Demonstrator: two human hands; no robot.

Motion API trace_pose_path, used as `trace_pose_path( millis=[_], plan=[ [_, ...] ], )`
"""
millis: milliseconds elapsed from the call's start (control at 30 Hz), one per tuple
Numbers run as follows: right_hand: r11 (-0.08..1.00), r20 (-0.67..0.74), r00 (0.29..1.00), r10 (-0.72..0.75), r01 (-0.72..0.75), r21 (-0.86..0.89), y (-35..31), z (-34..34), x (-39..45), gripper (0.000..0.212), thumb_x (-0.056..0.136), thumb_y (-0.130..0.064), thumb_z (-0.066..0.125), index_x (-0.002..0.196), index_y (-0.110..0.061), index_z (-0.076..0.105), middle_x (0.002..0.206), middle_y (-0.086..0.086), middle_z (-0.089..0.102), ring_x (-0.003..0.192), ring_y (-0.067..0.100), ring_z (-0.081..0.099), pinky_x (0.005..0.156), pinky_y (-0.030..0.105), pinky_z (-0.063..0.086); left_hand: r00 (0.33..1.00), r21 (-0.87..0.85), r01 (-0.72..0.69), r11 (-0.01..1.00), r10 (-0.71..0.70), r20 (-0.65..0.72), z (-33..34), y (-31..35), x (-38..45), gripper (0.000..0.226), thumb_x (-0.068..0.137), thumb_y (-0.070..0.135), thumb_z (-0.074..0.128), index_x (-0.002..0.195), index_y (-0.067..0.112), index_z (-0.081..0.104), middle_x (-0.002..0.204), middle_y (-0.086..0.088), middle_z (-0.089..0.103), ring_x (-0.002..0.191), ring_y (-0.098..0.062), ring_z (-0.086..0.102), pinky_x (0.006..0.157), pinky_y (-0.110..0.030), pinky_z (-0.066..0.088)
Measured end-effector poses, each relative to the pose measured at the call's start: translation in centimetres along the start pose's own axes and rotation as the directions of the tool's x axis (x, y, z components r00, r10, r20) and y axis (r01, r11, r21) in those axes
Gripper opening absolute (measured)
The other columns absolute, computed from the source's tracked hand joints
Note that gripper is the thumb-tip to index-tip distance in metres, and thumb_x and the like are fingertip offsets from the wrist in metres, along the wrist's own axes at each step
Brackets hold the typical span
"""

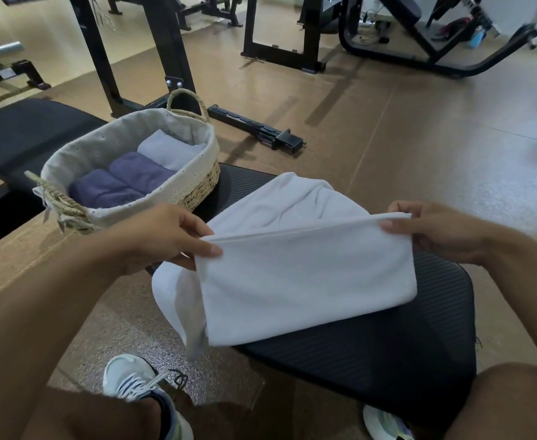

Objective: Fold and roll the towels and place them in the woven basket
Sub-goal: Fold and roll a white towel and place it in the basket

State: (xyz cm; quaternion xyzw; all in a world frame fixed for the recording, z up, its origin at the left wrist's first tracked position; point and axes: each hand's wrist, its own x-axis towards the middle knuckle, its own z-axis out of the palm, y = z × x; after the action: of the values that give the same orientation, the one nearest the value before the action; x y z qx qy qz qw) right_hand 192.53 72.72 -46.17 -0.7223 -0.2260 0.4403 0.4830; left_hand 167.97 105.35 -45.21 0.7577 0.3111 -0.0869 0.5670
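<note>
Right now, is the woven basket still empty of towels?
No: the woven basket already holds two rolled purple towels and one rolled white towel side by side inside its liner.

No legible text, label, brand, number or sign found on any surface in view; the small pale label on the black frame [5, 73] at left is too blurred to read.

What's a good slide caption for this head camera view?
Both hands, left hand and right hand, pinch a white towel over a bench beside the basket.
</note>
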Motion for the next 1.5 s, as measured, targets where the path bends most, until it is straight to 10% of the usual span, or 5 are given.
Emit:
trace_pose_path(
  millis=[267,533,733,1000,1500],
  plan=[
    [0.999,-0.088,0.995,-0.054,0.054,-0.009,-1.7,0.1,-1.5,0.033,0.092,-0.025,0.060,0.116,-0.004,0.070,0.109,0.013,0.074,0.093,0.020,0.071,0.071,0.023,0.058,0.978,-0.263,-0.206,0.942,0.190,-0.084,0.2,0.7,-0.9,0.023,0.084,0.027,0.069,0.091,0.007,0.062,0.085,-0.009,0.072,0.080,-0.018,0.068,0.076,-0.032,0.059],
    [0.999,-0.327,0.945,-0.017,0.027,0.026,-2.8,1.7,-1.7,0.037,0.093,-0.045,0.063,0.110,-0.015,0.076,0.109,0.011,0.077,0.096,0.029,0.069,0.092,0.046,0.051,0.974,-0.389,-0.206,0.898,0.151,-0.168,0.8,1.5,-0.9,0.029,0.089,0.030,0.067,0.102,0.006,0.076,0.094,-0.011,0.079,0.079,-0.021,0.075,0.064,-0.027,0.062],
    [1.000,-0.426,0.904,0.018,-0.021,-0.003,-1.9,3.3,-0.3,0.029,0.096,-0.043,0.063,0.087,-0.015,0.061,0.085,0.004,0.071,0.060,0.007,0.069,0.047,0.021,0.050,0.917,-0.141,-0.226,0.964,0.162,-0.364,2.5,1.3,-0.7,0.038,0.093,0.027,0.070,0.092,-0.011,0.068,0.055,-0.006,0.070,0.046,-0.019,0.068,0.042,-0.026,0.054],
    [0.953,-0.655,0.706,-0.268,0.095,-0.288,-4.5,7.9,-0.8,0.028,0.091,-0.049,0.063,0.082,-0.024,0.056,0.077,-0.005,0.064,0.067,0.012,0.055,0.058,0.029,0.039,0.826,-0.017,-0.380,0.925,0.331,-0.455,5.1,3.0,-2.5,0.032,0.090,0.031,0.073,0.075,0.008,0.058,0.063,-0.007,0.072,0.048,-0.024,0.068,0.044,-0.037,0.056],
    [0.889,-0.479,0.752,-0.452,0.339,-0.308,-5.6,17.5,-4.0,0.023,0.089,-0.042,0.069,0.084,-0.027,0.053,0.084,-0.011,0.062,0.061,0.002,0.052,0.058,0.018,0.046,0.843,-0.227,-0.493,0.840,0.397,-0.363,9.4,3.8,-5.4,0.018,0.092,0.008,0.064,0.090,-0.004,0.052,0.076,-0.030,0.061,0.059,-0.030,0.066,0.052,-0.049,0.061]
  ],
)
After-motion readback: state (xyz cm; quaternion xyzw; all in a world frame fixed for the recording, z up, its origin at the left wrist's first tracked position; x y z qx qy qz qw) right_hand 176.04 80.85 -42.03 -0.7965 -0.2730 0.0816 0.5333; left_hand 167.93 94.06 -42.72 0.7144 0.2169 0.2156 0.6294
